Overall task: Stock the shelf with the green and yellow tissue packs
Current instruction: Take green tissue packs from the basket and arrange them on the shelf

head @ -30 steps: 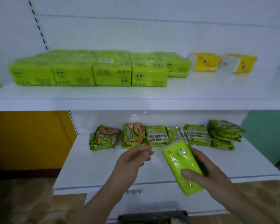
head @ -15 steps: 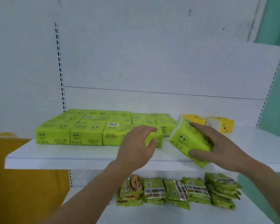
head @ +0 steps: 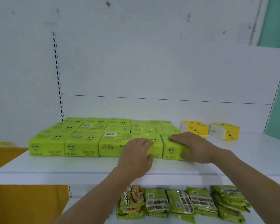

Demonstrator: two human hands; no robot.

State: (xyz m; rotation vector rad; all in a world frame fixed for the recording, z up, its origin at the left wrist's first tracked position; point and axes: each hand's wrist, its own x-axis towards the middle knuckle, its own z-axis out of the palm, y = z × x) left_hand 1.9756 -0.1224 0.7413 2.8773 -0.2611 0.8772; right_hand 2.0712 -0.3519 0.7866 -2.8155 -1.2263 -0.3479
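One hard shove from the right hand (head: 199,147) clasping the end green pack (head: 172,150) could skew the shelf's front-edge row (head: 81,146) under the flat left hand (head: 136,156).

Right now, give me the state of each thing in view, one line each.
End green pack: flat on the shelf, closing the front row, gripped by the right hand.
Left hand: resting open on the neighbouring green pack.
Yellow packs: two, lying flat, untouched.
Snack bags: lying side by side, right ones stacked.
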